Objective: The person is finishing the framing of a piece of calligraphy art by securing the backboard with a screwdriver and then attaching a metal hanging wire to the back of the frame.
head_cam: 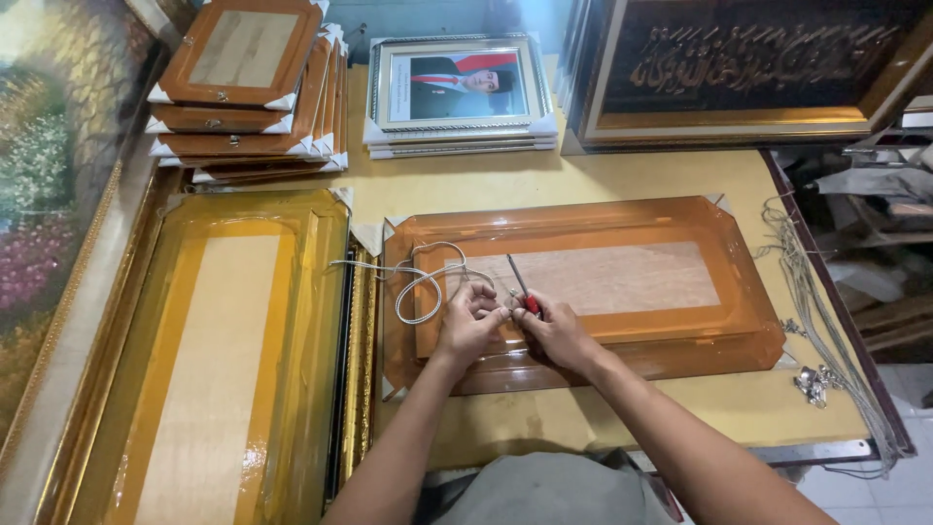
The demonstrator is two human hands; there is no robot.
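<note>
Nearest, left hand (469, 316) pinched shut on white cord (420, 282), looped over back of orange-wrapped frame (622, 282) lying face down on yellow table (544, 180); just beside, right hand (551, 326) gripped tight around red-handled screwdriver (522, 287), tip pointing away, over same frame's lower edge

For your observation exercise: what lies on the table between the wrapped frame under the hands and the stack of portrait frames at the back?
In the head view, only bare yellow table separates the wrapped frame from the portrait frames.
</note>
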